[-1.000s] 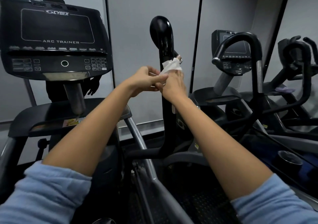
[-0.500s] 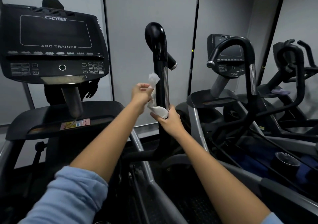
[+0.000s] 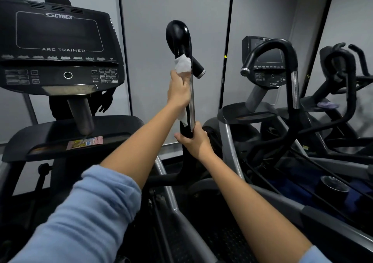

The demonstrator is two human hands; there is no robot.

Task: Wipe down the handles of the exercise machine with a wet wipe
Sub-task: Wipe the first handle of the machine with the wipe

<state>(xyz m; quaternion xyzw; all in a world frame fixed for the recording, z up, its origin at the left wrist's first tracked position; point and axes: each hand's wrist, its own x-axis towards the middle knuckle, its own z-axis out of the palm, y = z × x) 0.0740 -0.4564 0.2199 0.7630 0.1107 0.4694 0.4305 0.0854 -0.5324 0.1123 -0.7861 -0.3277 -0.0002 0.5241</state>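
Both forearms are bare. Soft, light blue sleeves are pushed up toward the elbows: the left sleeve [image 3: 84, 218] bunched in thick folds, the right sleeve [image 3: 314, 255] showing only its cuff edge.

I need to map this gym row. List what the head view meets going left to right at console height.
Cybex Arc Trainer console → wet wipe held by the left hand → upright handle → neighbouring machine's console → its curved black handle.

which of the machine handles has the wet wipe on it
The upright handle beside the Cybex console; the left hand holds the wet wipe against it. The looped handle farther right is bare.
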